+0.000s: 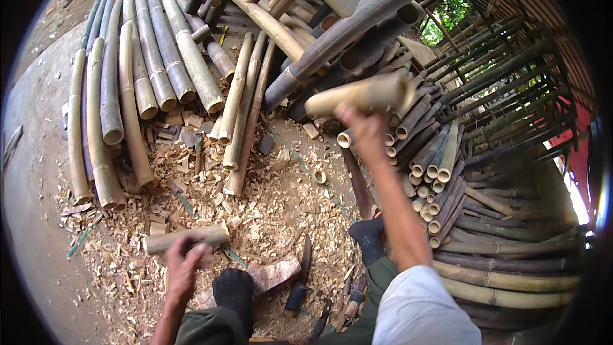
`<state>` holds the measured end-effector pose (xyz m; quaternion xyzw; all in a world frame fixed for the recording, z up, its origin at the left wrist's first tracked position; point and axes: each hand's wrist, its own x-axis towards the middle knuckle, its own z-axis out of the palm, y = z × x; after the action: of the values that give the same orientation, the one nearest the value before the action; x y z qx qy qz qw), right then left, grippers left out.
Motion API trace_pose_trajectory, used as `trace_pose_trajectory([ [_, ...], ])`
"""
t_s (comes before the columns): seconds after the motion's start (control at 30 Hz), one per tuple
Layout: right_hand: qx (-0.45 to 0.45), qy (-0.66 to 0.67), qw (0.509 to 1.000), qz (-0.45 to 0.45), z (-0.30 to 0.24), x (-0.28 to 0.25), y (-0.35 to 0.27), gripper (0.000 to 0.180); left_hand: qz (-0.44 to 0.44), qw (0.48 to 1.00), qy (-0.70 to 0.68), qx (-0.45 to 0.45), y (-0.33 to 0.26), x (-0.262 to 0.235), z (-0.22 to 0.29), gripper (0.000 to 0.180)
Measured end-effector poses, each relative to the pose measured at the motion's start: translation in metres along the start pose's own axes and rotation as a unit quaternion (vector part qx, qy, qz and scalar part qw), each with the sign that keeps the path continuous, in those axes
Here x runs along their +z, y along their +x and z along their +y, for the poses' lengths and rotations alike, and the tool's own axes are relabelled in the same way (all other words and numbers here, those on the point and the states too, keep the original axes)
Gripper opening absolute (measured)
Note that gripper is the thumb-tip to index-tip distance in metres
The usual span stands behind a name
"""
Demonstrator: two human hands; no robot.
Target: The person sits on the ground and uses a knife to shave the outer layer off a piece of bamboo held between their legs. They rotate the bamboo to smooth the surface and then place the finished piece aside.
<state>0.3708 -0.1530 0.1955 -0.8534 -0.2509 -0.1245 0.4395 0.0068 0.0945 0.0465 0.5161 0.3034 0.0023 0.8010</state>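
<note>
My right hand (367,129) is raised at arm's length and closed round a short, pale piece of bamboo (338,99), which is smeared by motion at its far right end. My left hand (187,259) is low on the left, its fingers bent and apart, seemingly with nothing in them. Just beyond its fingertips a short bamboo length (214,234) lies across the wood chips; whether they touch is unclear. A knife with a dark curved blade (306,259) and black handle (295,298) rests on the ground between my feet.
A pale wood block (274,275) lies beside my sock-covered left foot (232,294). Long bamboo poles (169,67) fan out at the far left. Cut bamboo tubes (434,172) are stacked at right, below a bamboo frame (348,45). Chips (281,201) cover the ground.
</note>
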Motion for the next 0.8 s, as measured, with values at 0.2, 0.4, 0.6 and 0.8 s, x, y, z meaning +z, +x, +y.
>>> trace_pose_trajectory([
  [0.2, -0.23, -0.071, 0.95, -0.198, -0.013, 0.027, -0.226, 0.089, -0.277, 0.903, -0.224, -0.241, 0.044, 0.09, -0.032, 0.081],
  [0.4, 0.253, -0.126, 0.958, -0.053, 0.011, -0.009, -0.36, 0.057, -0.158, 0.972, -0.126, -0.116, 0.041, 0.088, -0.061, 0.045],
  [0.6, 0.491, -0.213, 0.804, -0.259, -0.006, 0.024, -0.46, 0.078, -0.073, 0.991, -0.049, 0.097, 0.021, 0.098, -0.059, 0.063],
  [0.8, 0.536, -0.132, 0.821, -0.148, 0.014, 0.033, -0.472, 0.067, -0.007, 0.996, -0.038, 0.081, 0.016, 0.077, -0.065, 0.06],
])
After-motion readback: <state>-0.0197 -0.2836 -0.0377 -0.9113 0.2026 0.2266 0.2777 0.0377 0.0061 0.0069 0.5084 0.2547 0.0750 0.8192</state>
